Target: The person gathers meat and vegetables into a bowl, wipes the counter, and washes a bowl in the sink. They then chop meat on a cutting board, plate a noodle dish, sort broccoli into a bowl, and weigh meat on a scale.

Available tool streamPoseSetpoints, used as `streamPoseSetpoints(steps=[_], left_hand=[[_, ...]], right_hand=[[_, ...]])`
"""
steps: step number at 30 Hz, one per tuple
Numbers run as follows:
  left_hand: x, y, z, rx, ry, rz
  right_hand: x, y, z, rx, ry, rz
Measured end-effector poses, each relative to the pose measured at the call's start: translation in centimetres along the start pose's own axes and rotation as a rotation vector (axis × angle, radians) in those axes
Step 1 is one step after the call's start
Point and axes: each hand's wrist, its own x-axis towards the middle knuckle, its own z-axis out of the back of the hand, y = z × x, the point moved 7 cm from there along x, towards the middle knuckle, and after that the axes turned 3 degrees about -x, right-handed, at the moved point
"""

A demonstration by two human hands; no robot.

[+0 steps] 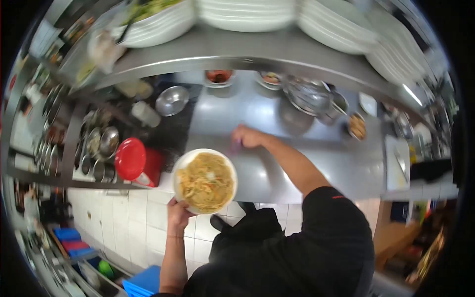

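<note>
A white round plate (pixel 176 171) heaped with noodles (pixel 207 183) is in my left hand (pixel 180 214), which grips its lower-left rim. The plate is up off the floor, at the near-left edge of the steel counter. My right hand (pixel 246 136) reaches over the middle of the counter with its fingers closed. Something small and purple shows under those fingers, too blurred to name. Nearest to the left of the plate stands a red container (pixel 131 159).
Steel bowls with food (pixel 218 78) line the counter's (pixel 316 158) back, beside a large strainer or lid (pixel 308 96). An overhead shelf (pixel 237 49) carries stacked white plates (pixel 247 15). A steel bowl (pixel 172 101) sits at left. A cutting board with a knife (pixel 397 163) lies right.
</note>
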Motion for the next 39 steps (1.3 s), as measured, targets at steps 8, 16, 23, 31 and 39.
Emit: streamPoseSetpoints(steps=[8,16,23,31,39], left_hand=[[-1.4,-3.3,-1.9,-0.001,0.097,-0.070],[3.4,3.8,-4.1,-0.104,0.046,-0.051],[3.6,2.8,-4.4,0.004,0.057,0.030],[8.6,-8.1,-21.2,0.776,-0.020,-0.908],[34.9,-0.2,-46.8,0.023,0.448,-0.091]], right_hand=[[-45.7,12.2,8.9,-0.657,0.730,-1.572],[-48.3,-1.2,16.2,0.253,-0.990,-1.385],[-40.8,-5.0,12.9,0.755,-1.400,-0.926],[-27.2,2.4,5.4,1.291,-1.180,-0.889],[-13.0,2.8,20.2,1.034,-1.165,-0.556]])
